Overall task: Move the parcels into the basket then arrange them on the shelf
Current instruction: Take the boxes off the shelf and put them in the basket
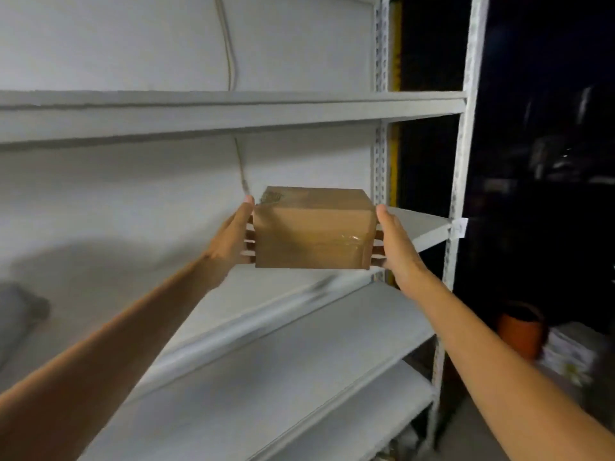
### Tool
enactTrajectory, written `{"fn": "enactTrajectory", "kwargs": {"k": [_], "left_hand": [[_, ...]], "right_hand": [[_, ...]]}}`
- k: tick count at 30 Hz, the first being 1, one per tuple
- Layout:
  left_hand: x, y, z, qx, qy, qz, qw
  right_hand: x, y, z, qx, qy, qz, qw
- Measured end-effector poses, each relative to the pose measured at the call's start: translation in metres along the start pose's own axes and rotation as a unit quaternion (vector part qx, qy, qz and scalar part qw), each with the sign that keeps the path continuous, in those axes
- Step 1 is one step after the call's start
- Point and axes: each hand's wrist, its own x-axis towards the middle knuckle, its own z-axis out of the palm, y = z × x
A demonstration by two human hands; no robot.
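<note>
A brown cardboard parcel sealed with clear tape is held between both hands in front of the white metal shelf unit. My left hand grips its left side, thumb on top edge and fingers curled behind. My right hand grips its right side the same way. The parcel hangs just above the front of the middle shelf board, near the unit's right end. No basket is in view.
Further white shelf boards lie above and below. A grey soft parcel lies on the shelf at far left. A perforated upright bounds the right end. An orange container stands in the dark area beyond.
</note>
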Motion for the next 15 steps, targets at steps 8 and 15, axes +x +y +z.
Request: {"fn": "enactTrajectory", "kwargs": {"k": [8, 15], "left_hand": [[0.012, -0.045, 0.144, -0.059, -0.206, -0.093, 0.972], [-0.005, -0.088, 0.236, -0.062, -0.358, -0.090, 0.927]], "right_hand": [[-0.062, 0.038, -0.131, 0.005, 0.153, 0.082, 0.985], [-0.129, 0.070, -0.200, -0.031, 0.285, 0.133, 0.949]]}}
